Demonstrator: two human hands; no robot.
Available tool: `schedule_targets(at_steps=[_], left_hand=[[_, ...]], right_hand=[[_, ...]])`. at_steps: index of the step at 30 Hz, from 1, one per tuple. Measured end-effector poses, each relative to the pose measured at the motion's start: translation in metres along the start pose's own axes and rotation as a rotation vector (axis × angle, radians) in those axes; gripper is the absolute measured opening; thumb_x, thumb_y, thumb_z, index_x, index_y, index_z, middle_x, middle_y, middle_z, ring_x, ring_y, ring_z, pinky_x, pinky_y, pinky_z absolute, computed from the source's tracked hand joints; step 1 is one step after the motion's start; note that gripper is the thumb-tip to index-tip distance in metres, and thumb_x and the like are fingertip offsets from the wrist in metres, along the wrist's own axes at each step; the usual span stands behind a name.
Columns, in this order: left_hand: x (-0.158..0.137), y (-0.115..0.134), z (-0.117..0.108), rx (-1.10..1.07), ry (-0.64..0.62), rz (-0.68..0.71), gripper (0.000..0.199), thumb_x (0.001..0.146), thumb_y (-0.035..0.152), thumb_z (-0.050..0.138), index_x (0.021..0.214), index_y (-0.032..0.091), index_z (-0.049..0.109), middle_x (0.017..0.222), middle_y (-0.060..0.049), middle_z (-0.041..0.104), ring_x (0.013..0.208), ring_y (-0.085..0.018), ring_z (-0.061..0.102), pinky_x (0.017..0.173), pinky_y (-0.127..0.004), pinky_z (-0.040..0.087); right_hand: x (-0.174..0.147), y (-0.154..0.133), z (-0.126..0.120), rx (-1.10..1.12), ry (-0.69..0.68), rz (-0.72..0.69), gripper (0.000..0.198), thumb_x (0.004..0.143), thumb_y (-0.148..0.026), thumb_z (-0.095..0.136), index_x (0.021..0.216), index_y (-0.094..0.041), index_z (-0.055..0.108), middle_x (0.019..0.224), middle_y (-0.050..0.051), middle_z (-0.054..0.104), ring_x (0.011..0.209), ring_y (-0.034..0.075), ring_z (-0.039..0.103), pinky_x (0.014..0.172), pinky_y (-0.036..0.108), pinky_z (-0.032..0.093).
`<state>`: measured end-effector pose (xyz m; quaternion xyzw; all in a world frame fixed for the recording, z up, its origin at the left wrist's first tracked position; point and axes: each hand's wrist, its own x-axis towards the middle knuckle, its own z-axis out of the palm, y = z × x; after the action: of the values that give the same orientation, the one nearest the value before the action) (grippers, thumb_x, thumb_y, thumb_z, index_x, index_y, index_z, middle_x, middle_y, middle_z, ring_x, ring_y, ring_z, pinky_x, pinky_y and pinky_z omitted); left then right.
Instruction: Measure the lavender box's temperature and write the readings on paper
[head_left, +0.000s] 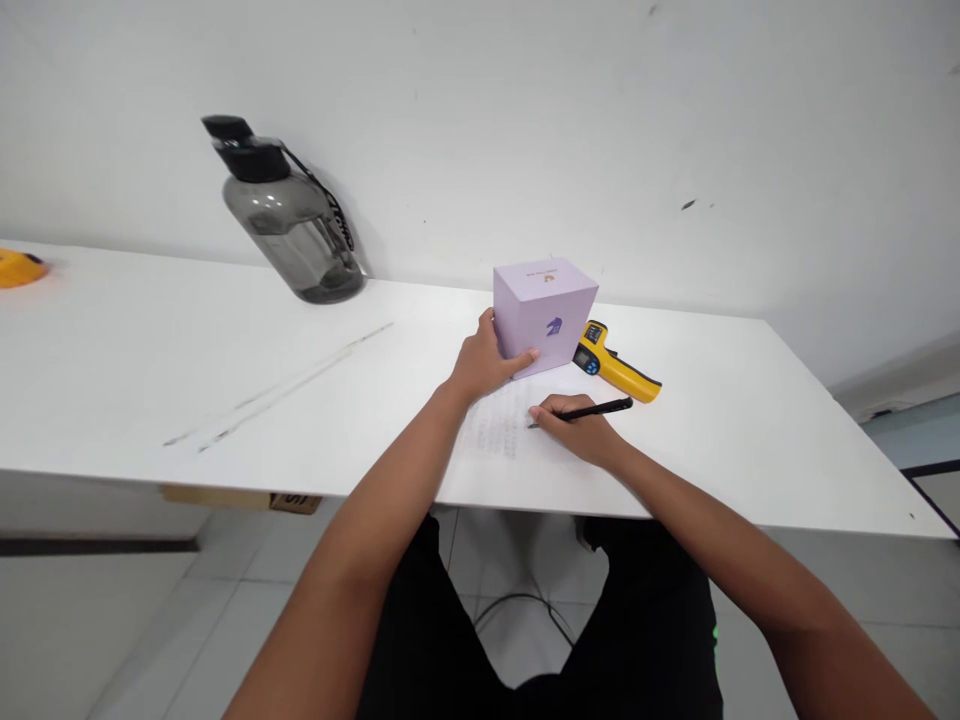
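Note:
A light purple box with a dark purple emblem stands on the white table. My left hand grips its left side, the thumb across the front face and the other fingers partly hidden behind. My right hand is closed around a black pen, its tip down on a sheet of paper that bears rows of faint writing. Just beyond that hand lies a yellow infrared thermometer, its head partly hidden by the box.
Against the wall leans a grey see-through water bottle with a black lid and strap. An orange object shows at the far left. Dark streaks mark the white table. A cable lies on the floor below.

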<state>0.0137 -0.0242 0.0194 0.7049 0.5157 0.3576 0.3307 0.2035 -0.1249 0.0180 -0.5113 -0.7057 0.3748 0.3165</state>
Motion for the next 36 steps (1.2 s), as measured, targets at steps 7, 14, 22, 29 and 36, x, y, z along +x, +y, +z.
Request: schedule_targets(at_steps=[7,14,22,29,36], left_hand=[[-0.001,0.002,-0.001,-0.014,-0.004,0.012,0.105,0.072,0.070,0.078,0.153,0.026,0.028,0.148,-0.020,0.059,0.130,-0.042,0.061,0.101,-0.058,0.053],[-0.001,0.002,0.000,-0.048,0.008,-0.027,0.107,0.072,0.070,0.079,0.155,0.027,0.028,0.150,-0.020,0.058,0.131,-0.042,0.060,0.103,-0.057,0.052],[0.010,-0.016,0.006,-0.272,0.050,-0.061,0.103,0.068,0.065,0.086,0.150,0.028,0.037,0.145,-0.019,0.061,0.131,-0.037,0.062,0.105,-0.054,0.051],[0.017,-0.022,0.006,-0.317,0.052,-0.100,0.089,0.074,0.066,0.082,0.143,0.024,0.046,0.145,-0.018,0.061,0.131,-0.033,0.062,0.106,-0.050,0.051],[0.018,-0.018,0.006,-0.456,0.071,-0.106,0.085,0.073,0.067,0.082,0.136,0.020,0.050,0.143,-0.019,0.063,0.130,-0.032,0.063,0.107,-0.049,0.053]], right_hand=[[0.000,-0.001,0.000,0.002,0.022,-0.010,0.036,0.090,-0.048,0.057,0.066,-0.023,0.056,0.066,0.002,0.062,0.064,0.017,0.054,0.062,0.031,0.043],[-0.001,-0.001,0.000,-0.005,0.030,-0.024,0.035,0.091,-0.047,0.056,0.067,-0.022,0.057,0.065,0.001,0.060,0.063,0.016,0.054,0.061,0.030,0.042],[-0.001,-0.004,-0.004,0.045,-0.008,0.011,0.043,0.090,-0.053,0.061,0.061,-0.023,0.052,0.058,-0.001,0.053,0.058,0.014,0.047,0.056,0.029,0.039],[0.003,-0.002,-0.008,0.283,-0.037,0.092,0.050,0.089,-0.070,0.061,0.078,-0.021,0.062,0.058,-0.003,0.056,0.047,0.011,0.041,0.048,0.026,0.034],[0.003,0.003,-0.012,0.025,0.153,-0.077,0.046,0.098,-0.063,0.052,0.087,-0.022,0.070,0.075,0.005,0.072,0.070,0.019,0.066,0.067,0.032,0.052]])
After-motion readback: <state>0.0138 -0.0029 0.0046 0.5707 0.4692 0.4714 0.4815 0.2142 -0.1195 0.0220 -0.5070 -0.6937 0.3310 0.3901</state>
